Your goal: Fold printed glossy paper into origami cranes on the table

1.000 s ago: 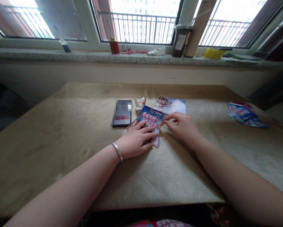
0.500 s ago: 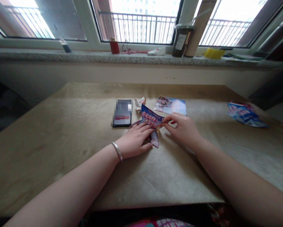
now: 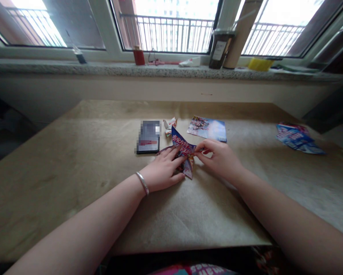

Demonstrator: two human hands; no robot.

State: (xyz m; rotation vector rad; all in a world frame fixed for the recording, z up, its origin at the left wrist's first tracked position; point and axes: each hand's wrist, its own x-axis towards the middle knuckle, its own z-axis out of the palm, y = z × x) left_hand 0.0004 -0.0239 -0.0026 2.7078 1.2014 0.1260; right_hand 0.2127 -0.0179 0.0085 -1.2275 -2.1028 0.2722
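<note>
A folded piece of printed paper (image 3: 182, 143), blue and purple with red and white lettering, lies on the table with pointed corners sticking out. Across its left and lower part my left hand (image 3: 167, 166) lies flat, fingers spread, pressing it to the tabletop. The thumb and fingertips of my right hand (image 3: 217, 152) pinch the paper's right side. Beyond the paper sits a small folded paper piece (image 3: 170, 126), white and orange. A flat printed sheet (image 3: 207, 128) in pale blue lies just past my right hand.
To the left of the paper is a phone (image 3: 148, 137), its screen blurred. Several blue and red printed papers (image 3: 297, 137) lie at the table's right. A jar (image 3: 218, 49) and a red container (image 3: 138, 56) stand on the stone windowsill (image 3: 108, 70).
My right hand has moved slightly left and inward, and the paper's right corner is now folded in more. My left hand has barely moved.
</note>
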